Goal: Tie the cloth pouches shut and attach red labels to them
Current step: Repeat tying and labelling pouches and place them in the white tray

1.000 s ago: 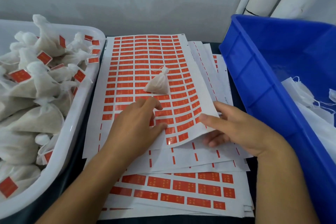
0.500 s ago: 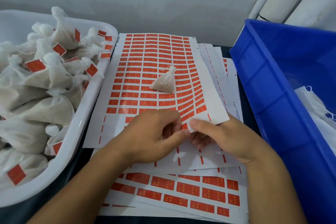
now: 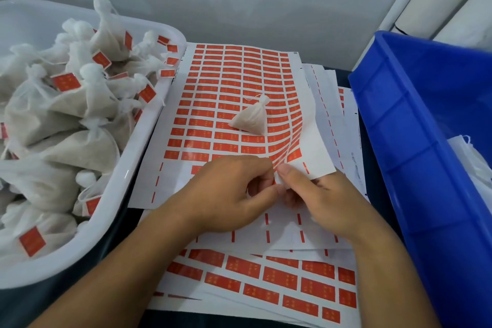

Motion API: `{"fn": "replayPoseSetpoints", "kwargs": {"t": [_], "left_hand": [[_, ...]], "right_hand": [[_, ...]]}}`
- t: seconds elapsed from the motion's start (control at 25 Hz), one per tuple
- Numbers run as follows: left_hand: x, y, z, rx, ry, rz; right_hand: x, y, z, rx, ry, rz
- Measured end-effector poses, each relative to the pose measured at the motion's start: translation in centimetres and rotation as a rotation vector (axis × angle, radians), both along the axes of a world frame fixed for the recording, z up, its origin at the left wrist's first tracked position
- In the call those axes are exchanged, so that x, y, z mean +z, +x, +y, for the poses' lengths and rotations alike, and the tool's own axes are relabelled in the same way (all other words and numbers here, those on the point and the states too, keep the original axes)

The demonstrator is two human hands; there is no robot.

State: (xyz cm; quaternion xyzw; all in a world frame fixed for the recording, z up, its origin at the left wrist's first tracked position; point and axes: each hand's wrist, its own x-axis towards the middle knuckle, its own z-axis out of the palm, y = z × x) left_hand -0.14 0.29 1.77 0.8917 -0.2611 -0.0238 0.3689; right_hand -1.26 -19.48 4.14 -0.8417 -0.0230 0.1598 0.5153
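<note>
While both hands pinch at the label sheet's [image 3: 239, 82] near corner, left hand [image 3: 226, 194] and right hand [image 3: 319, 194] touching, the tied pouch [image 3: 251, 118] lies just beyond. Its neck points away; both grips are about equally near.

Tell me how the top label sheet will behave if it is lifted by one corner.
The top sheet is probably floppy: its near corner already curls where the right hand pinches it. It looks thin and light, likely to sag. The pouch resting on it could well slide or tip off if the sheet tilts.
</note>
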Motion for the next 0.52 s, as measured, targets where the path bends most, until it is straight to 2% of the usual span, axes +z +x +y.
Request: {"fn": "replayPoseSetpoints", "kwargs": {"t": [0.24,0.52], "left_hand": [[0.02,-0.14,-0.10,0.043,0.056,-0.085],[-0.12,-0.19,-0.37,0.048,-0.021,-0.039]], "right_hand": [[0.33,-0.14,0.54,0.001,0.029,-0.033],[0.20,-0.18,0.61,-0.015,0.018,-0.017]]}}
